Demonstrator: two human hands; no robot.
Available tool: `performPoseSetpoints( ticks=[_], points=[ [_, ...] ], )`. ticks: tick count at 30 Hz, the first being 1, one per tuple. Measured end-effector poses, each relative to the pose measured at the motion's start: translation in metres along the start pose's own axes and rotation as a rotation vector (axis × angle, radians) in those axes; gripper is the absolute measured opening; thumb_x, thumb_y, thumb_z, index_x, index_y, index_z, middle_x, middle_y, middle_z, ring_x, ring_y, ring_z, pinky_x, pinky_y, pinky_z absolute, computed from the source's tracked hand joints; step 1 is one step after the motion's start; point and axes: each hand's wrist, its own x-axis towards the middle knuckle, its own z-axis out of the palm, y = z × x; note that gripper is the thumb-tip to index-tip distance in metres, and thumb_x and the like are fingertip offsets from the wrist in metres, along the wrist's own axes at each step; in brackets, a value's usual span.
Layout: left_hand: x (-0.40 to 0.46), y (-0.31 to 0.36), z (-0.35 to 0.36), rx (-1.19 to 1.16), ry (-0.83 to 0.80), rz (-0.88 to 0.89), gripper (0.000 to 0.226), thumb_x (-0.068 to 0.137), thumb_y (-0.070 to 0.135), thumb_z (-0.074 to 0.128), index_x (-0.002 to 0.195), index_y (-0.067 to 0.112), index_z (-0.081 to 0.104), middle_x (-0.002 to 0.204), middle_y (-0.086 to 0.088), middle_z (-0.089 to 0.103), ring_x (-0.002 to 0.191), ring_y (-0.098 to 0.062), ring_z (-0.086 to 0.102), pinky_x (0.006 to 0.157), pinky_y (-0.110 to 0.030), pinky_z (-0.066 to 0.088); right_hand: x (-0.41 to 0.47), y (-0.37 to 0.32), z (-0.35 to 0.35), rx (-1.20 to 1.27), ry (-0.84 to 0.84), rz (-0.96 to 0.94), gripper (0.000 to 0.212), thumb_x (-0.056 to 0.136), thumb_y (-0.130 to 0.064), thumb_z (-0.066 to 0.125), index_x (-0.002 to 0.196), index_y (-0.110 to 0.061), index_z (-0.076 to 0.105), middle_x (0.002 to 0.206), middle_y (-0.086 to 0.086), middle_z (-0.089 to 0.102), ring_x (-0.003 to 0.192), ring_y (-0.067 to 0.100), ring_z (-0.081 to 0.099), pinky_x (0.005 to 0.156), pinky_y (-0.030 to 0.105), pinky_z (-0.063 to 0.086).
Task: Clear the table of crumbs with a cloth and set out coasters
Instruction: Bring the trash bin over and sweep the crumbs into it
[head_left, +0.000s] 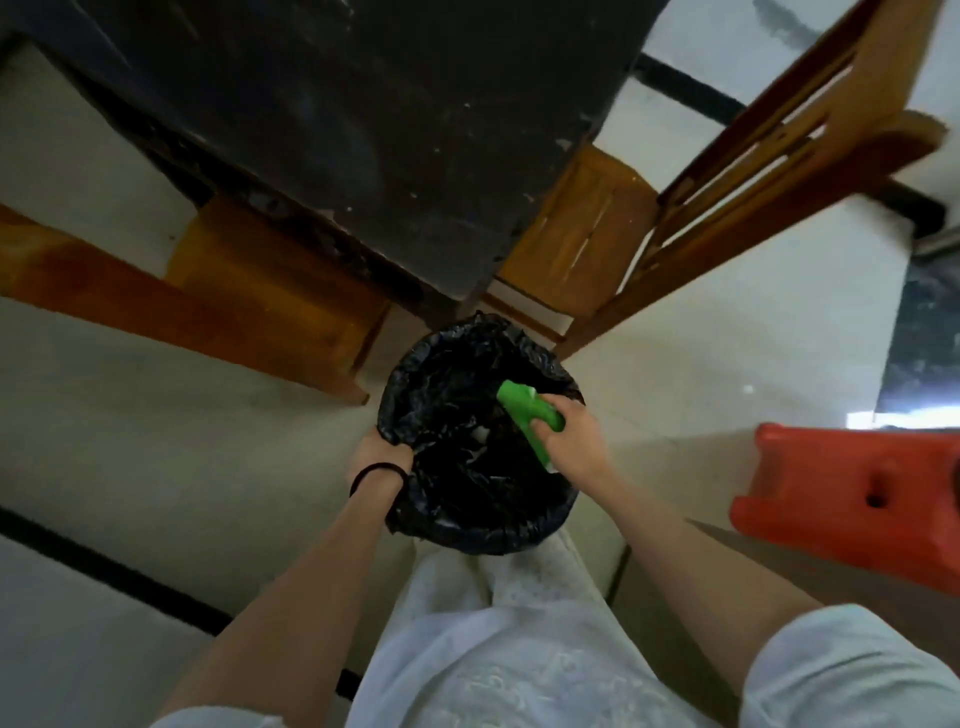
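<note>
— Where's the cloth?
— My right hand (571, 441) has its fingers curled round the green cloth (524, 415), held over the open bin; my left hand (382, 449) grips the black bin liner (467, 488) at its rim.
— And the table?
— The black table (363, 130) is just beyond the bin.

— The cloth (527, 415), where was it seen?
— Over the open mouth of the bin (467, 525), a bright green cloth, folded into a narrow strip and gripped at one end.
— And its pose?
— It was tilted, one end raised toward the far rim, the other dipped toward the near side, a pale edge shown along it.
— The table (374, 130)?
— A dark top was seen just beyond the bin, scattered with pale specks, one corner pointed at the bin. No coasters could be made out.
</note>
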Motion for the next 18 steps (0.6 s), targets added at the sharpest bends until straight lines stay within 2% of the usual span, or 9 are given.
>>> performPoseSetpoints(
  ticks=[3, 7, 12, 15, 18],
  points=[
    [-0.015, 0.026, 0.034, 0.085, -0.048, 0.088, 0.025, 0.091, 0.014, 0.045, 0.114, 0.007, 0.052, 0.106, -0.017, 0.06, 0.091, -0.035, 0.056, 0.079, -0.04, 0.05, -0.018, 0.032, -0.019, 0.078, 0.08, 0.074, 0.044, 0.09, -0.025, 0.056, 0.132, -0.016, 0.047, 0.117, 0.008, 0.053, 0.1, 0.026, 0.056, 0.08, 0.031, 0.044],
    [-0.041, 0.072, 0.09, 0.243, -0.107, 0.182, 0.027, 0.089, 0.014, 0.046, 0.114, 0.006, 0.052, 0.11, -0.019, 0.061, 0.097, -0.036, 0.058, 0.086, -0.044, 0.052, -0.039, 0.086, -0.061, 0.205, 0.17, 0.197, 0.043, 0.09, -0.023, 0.055, 0.132, -0.015, 0.047, 0.114, 0.01, 0.054, 0.085, 0.023, 0.058, 0.078, 0.04, 0.052],
    [-0.085, 0.143, 0.173, 0.399, -0.178, 0.297, 0.027, 0.089, 0.014, 0.044, 0.115, 0.008, 0.05, 0.111, -0.02, 0.06, 0.099, -0.038, 0.057, 0.088, -0.046, 0.051, -0.055, 0.16, -0.125, 0.338, 0.339, 0.35, 0.039, 0.091, -0.019, 0.053, 0.13, -0.015, 0.049, 0.112, 0.009, 0.057, 0.082, 0.019, 0.054, 0.075, 0.034, 0.047],
    [-0.116, 0.192, 0.232, 0.473, -0.222, 0.357, 0.027, 0.088, 0.014, 0.044, 0.113, 0.006, 0.051, 0.111, -0.02, 0.059, 0.1, -0.038, 0.056, 0.088, -0.045, 0.05, -0.056, 0.209, -0.171, 0.439, 0.414, 0.44, 0.035, 0.091, -0.017, 0.052, 0.126, -0.014, 0.052, 0.111, 0.01, 0.059, 0.089, 0.025, 0.058, 0.074, 0.034, 0.047],
    [-0.141, 0.233, 0.274, 0.516, -0.271, 0.41, 0.031, 0.089, 0.016, 0.045, 0.12, 0.009, 0.047, 0.117, -0.016, 0.057, 0.102, -0.035, 0.055, 0.089, -0.042, 0.049, -0.049, 0.244, -0.208, 0.49, 0.471, 0.493, 0.036, 0.09, -0.017, 0.053, 0.127, -0.015, 0.052, 0.114, 0.011, 0.057, 0.097, 0.027, 0.057, 0.077, 0.034, 0.046]
  ],
)
